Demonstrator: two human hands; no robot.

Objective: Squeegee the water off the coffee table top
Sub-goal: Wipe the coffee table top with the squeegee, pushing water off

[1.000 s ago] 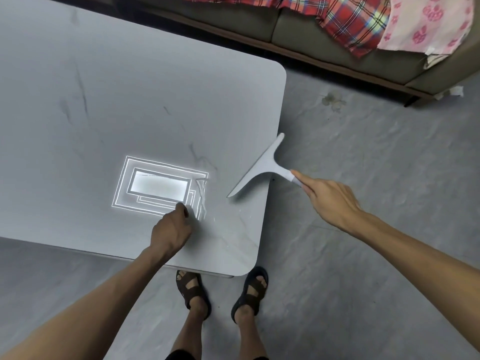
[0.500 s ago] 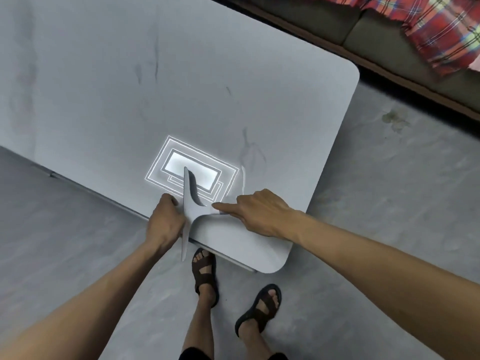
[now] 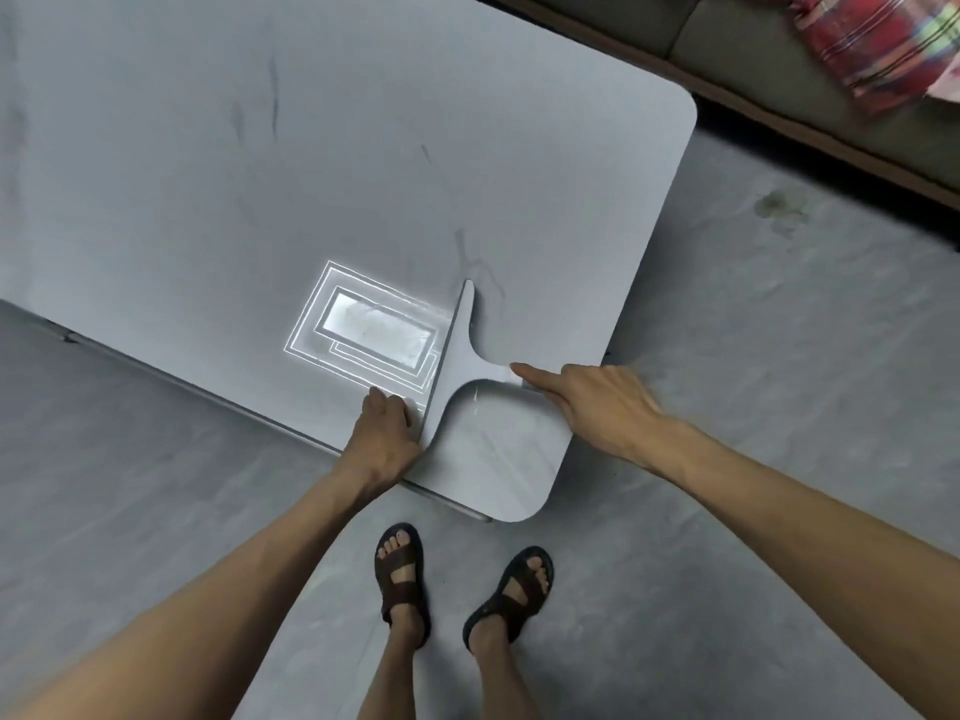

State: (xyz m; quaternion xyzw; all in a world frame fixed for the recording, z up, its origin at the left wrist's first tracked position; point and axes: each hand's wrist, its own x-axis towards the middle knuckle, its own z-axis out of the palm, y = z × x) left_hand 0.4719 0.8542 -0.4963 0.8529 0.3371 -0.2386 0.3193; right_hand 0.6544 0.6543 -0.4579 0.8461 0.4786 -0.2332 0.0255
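A pale grey coffee table top (image 3: 260,163) with rounded corners fills the upper left. A white T-shaped squeegee (image 3: 457,356) lies with its blade on the top near the near right corner, the blade running from the near edge toward the far side. My right hand (image 3: 597,402) grips its handle, index finger stretched along it. My left hand (image 3: 382,439) rests on the table's near edge, touching the blade's near end. A bright rectangular ceiling-light reflection (image 3: 369,330) shines just left of the blade. Thin wet streaks (image 3: 493,449) show right of the blade.
My two sandalled feet (image 3: 457,584) stand on the grey floor just below the table's near corner. A dark sofa (image 3: 779,59) with a red plaid cloth (image 3: 872,44) runs along the top right. A stain (image 3: 774,205) marks the floor beside the table.
The squeegee swung in from beyond the table's right edge onto the top, reached my left hand, then shifted right with my right hand. My left hand has stayed on the near edge.
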